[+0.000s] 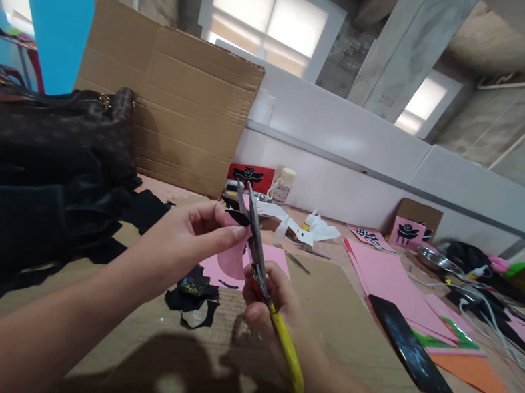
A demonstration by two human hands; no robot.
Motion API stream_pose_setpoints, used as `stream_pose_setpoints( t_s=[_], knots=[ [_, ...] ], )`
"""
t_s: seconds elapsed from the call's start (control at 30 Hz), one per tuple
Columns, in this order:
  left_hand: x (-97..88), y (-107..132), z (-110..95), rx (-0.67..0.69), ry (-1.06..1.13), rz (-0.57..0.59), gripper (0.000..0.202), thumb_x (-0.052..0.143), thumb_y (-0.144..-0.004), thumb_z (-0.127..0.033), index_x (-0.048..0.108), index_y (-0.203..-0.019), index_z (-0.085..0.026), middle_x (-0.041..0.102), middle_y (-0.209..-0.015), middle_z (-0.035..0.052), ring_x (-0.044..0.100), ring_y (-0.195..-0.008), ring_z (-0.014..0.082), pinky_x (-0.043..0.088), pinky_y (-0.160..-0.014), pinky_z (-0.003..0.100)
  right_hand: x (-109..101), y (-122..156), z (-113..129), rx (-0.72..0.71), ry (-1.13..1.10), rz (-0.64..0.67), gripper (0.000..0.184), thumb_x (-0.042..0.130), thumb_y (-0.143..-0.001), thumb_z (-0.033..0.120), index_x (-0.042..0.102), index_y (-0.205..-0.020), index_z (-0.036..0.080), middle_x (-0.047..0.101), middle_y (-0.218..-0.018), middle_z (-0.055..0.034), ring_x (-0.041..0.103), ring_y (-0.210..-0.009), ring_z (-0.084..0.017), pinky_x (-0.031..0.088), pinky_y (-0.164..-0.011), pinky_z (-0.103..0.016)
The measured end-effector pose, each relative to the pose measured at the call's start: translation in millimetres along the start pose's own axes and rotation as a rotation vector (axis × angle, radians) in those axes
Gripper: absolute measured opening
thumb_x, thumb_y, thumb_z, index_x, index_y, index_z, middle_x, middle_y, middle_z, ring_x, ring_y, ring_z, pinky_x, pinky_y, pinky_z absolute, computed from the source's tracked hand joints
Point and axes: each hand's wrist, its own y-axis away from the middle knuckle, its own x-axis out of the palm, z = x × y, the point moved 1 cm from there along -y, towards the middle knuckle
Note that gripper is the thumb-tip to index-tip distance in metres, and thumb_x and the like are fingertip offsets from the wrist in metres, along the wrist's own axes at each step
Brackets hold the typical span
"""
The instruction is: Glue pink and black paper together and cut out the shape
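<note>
At a crowded worktable, a person's left hand pinches a small black piece and a curling strip of pink paper between thumb and fingers, while the right hand is closed around yellow-handled scissors. The parted blades point away from the person, right beside the held piece, which is raised above the cardboard mat; the left thumb covers part of it.

Beneath, the hands and scissors partly hide a pink sheet, with black scraps lying just in front of it. Tweezers rest near the sheet's right edge, close to a small glue bottle and crumpled white tissue.

Dark folded material and a brown patterned bag crowd the left side, next to the left forearm. Behind, an upright cardboard panel blocks part of the view, with a red card and a pale-lidded jar standing beside it. To the right, a dark phone overlaps a stack of pink sheets, an orange sheet lies close by, and white cables trail past a metal bowl.
</note>
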Motion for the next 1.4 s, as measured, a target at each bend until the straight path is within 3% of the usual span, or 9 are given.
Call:
stream_pose_setpoints(
  t_s=[0.37, 0.73, 1.0, 1.23, 1.4],
  knots=[
    [0.0, -0.9, 1.6, -0.02, 0.013, 0.022, 0.023, 0.08, -0.077, -0.036, 0.065, -0.068, -0.02, 0.069, -0.068, -0.0019, 0.06, -0.062, 0.0112, 0.048, -0.058, 0.019, 0.8, 1.4, -1.7, 0.017, -0.032, -0.001, 0.048, 0.072, -0.08, 0.066, 0.056, -0.106, 0.029, 0.047, -0.077, 0.0017, 0.041, -0.067, -0.017, 0.033, -0.058, -0.028],
    [-1.4, -0.5, 1.0, -0.008, -0.037, 0.001, 0.024, 0.079, -0.078, -0.036, 0.064, -0.067, -0.02, 0.068, -0.067, -0.0024, 0.06, -0.061, 0.0112, 0.047, -0.058, 0.019, 0.8, -1.4, 3.2, -0.012, 0.023, -0.005, 0.058, 0.068, -0.079, 0.072, 0.054, -0.105, 0.023, 0.044, -0.075, 0.0034, 0.038, -0.065, -0.014, 0.03, -0.057, -0.026],
    [-0.7, -0.7, 2.2, -0.007, 0.012, 0.021, 0.025, 0.08, -0.078, -0.035, 0.065, -0.067, -0.02, 0.067, -0.067, -0.0038, 0.059, -0.061, 0.0086, 0.046, -0.059, 0.016, 2.0, 0.4, 5.1, 0.016, 0.0, -0.016, 0.052, 0.068, -0.078, 0.073, 0.056, -0.1, 0.028, 0.047, -0.075, 0.002, 0.041, -0.065, -0.017, 0.033, -0.058, -0.03],
    [-0.2, -0.4, -0.3, 0.005, 0.022, 0.053, 0.018, 0.076, -0.083, -0.032, 0.068, -0.071, -0.021, 0.072, -0.071, -0.0025, 0.066, -0.065, 0.0112, 0.051, -0.063, 0.019, 2.9, -0.2, 5.5, 0.035, -0.047, -0.027, 0.053, 0.071, -0.077, 0.07, 0.057, -0.106, 0.028, 0.046, -0.075, 0.0028, 0.039, -0.062, -0.015, 0.03, -0.055, -0.028],
    [-1.5, -2.0, -1.0, 0.015, 0.005, 0.03, 0.016, 0.079, -0.081, -0.034, 0.071, -0.076, -0.021, 0.07, -0.07, -0.0039, 0.062, -0.064, 0.0091, 0.049, -0.063, 0.017, -1.3, -0.8, 0.7, -0.051, -0.023, -0.066, 0.051, 0.067, -0.085, 0.066, 0.057, -0.112, 0.023, 0.046, -0.079, 0.002, 0.037, -0.061, -0.012, 0.03, -0.051, -0.025]
  ],
)
